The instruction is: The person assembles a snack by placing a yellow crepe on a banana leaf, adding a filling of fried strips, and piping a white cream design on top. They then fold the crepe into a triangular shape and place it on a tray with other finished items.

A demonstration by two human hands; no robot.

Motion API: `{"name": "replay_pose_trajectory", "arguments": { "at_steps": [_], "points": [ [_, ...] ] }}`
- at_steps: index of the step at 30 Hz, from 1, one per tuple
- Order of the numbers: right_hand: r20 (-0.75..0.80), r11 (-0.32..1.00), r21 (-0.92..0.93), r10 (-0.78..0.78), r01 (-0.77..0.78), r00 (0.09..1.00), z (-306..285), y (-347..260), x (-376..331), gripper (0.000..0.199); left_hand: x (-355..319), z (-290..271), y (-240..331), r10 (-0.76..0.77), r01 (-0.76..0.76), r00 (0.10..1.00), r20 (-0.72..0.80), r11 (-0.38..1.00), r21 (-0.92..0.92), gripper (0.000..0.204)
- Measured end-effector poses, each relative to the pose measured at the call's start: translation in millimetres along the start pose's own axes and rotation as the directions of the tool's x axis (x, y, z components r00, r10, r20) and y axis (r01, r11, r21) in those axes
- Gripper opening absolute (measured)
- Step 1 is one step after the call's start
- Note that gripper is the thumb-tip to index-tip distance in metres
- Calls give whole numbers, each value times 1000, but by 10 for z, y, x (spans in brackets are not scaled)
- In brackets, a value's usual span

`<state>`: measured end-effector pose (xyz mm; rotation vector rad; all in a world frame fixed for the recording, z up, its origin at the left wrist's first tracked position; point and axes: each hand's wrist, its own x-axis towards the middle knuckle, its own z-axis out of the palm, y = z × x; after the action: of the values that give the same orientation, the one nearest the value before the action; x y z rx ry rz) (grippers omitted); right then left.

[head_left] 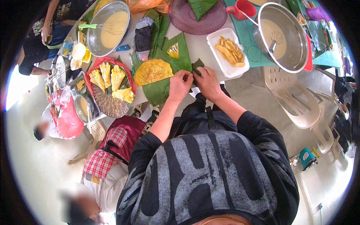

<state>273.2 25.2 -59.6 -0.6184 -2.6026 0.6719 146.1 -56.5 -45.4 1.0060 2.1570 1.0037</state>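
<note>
My left hand [180,85] and my right hand [207,80] come together at the table's near edge, fingertips almost touching. The left fingers are pinched together, and what they hold is too small to make out. My right fingers close on a dark green piece of banana leaf [197,65]. Just left of my hands, a round yellow crepe [153,72] lies on a wide banana leaf [159,92]. Behind it, a smaller yellow piece with white topping [173,50] sits on another leaf [184,52].
A white foam tray [244,68] of fried strips stands to the right, near a metal bowl [300,47] of batter with a whisk. Another batter bowl [127,30] is back left. Rolled crepes [106,75] fill a red-lined plate [90,82]. Plastic chairs [290,99] stand right; a person [112,153] is left.
</note>
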Motion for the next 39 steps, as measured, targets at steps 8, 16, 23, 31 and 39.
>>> {"name": "replay_pose_trajectory", "arguments": {
  "at_steps": [8,16,23,31,39],
  "points": [
    [104,970,237,-85,59,991,92,122,-114,32,27,-34,-27,20,-20,1000,2,1000,-9,13],
    [199,990,26,-142,139,970,-25,129,-128,38,33,-51,19,56,-57,998,15,998,4,12],
    [206,989,25,-149,147,967,-12,147,-158,43,36,-71,30,57,-57,998,-3,998,6,11],
    [257,980,-13,-187,197,948,-3,185,-109,43,49,-48,61,64,-64,998,14,997,49,9],
    [211,962,66,-274,266,938,26,239,-24,42,72,-39,28,87,-87,996,-4,995,53,8]
  ]
}}
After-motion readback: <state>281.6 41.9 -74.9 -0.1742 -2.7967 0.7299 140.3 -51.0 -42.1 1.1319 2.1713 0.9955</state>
